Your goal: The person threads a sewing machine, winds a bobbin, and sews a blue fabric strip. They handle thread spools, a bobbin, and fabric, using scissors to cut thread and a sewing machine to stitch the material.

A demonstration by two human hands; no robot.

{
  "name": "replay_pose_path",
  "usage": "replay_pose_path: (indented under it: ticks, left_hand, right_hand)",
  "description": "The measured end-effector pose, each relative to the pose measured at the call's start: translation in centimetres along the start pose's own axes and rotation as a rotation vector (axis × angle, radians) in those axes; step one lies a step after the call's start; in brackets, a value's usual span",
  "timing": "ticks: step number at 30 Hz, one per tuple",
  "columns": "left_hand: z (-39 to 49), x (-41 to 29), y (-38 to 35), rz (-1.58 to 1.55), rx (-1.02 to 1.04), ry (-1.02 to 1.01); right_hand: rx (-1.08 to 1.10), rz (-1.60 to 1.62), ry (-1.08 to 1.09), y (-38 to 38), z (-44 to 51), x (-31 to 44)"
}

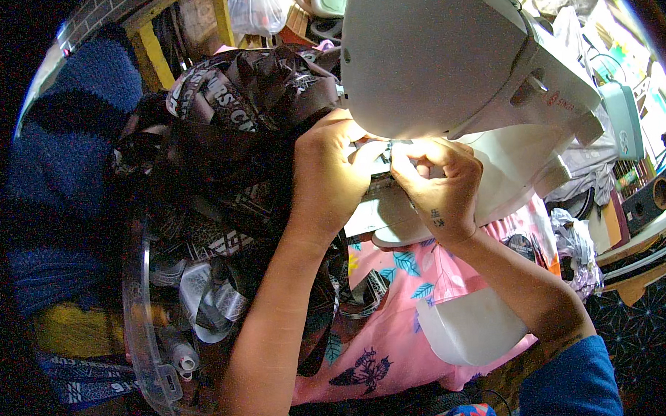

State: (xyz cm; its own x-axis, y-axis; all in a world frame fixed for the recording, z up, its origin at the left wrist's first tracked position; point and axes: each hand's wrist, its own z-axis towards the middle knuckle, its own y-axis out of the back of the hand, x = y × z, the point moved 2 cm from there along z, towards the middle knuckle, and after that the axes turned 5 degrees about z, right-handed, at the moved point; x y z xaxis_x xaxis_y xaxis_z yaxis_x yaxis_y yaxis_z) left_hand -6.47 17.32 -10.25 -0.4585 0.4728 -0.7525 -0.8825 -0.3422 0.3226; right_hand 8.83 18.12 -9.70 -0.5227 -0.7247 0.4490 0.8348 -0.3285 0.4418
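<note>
A white Singer sewing machine (pixel 432 56) fills the upper middle, its lamp lighting the area under its head. My left hand (pixel 334 169) is bent at the needle area, thumb and fingertips close together. My right hand (pixel 439 174) is just to its right, with thumb and index finger pinched near a small dark part (pixel 387 151) between the hands. Glare and the fingers hide what either hand may hold. A heap of dark printed fabric strips (pixel 226 129) lies left of my left hand, against the machine.
Pink cloth (pixel 397 316) with leaf and butterfly prints covers the surface below. On it rests a white plastic piece (pixel 472 327). A clear plastic bin (pixel 144 324) stands at left with a small bottle (pixel 184 356) beside its rim. Crumpled plastic (pixel 576 249) and a speaker (pixel 649 199) are at right.
</note>
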Motion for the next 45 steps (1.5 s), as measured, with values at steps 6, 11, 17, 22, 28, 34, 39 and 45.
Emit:
replay_pose_path:
  ticks: [6, 11, 17, 22, 28, 34, 39, 45]
  left_hand:
    - [0.0, 0.0, -0.3, -0.043, -0.039, -0.035]
    - [-0.1, -0.1, -0.1, -0.031, -0.047, -0.039]
    - [0.0, -0.4, 0.4, -0.064, -0.024, -0.020]
    - [-0.1, -0.2, 0.5, -0.055, -0.031, -0.025]
    - [0.0, 0.1, 0.5, -0.077, 0.075, 0.053]
    - [-0.1, -0.7, -0.2, 0.022, -0.017, -0.074]
    - [-0.1, -0.7, -0.4, 0.035, -0.047, -0.055]
    - [-0.1, -0.2, -0.5, -0.018, -0.088, -0.050]
  right_hand:
    - [0.001, -0.027, 0.028, 0.1, -0.1, -0.1]
    - [0.013, -0.006, -0.011, 0.2, -0.3, -0.6]
    - [0.044, 0.021, -0.076, 0.7, -0.2, -0.4]
    - [0.120, 0.050, -0.162, 0.8, 0.3, 0.0]
    - [0.164, 0.141, -0.262, 1.1, 0.6, 0.4]
    - [0.143, 0.130, -0.183, 1.1, 0.6, -0.4]
    - [0.177, 0.086, -0.245, 1.4, 0.9, 0.2]
    - [0.180, 0.110, -0.232, 0.7, 0.9, 0.0]
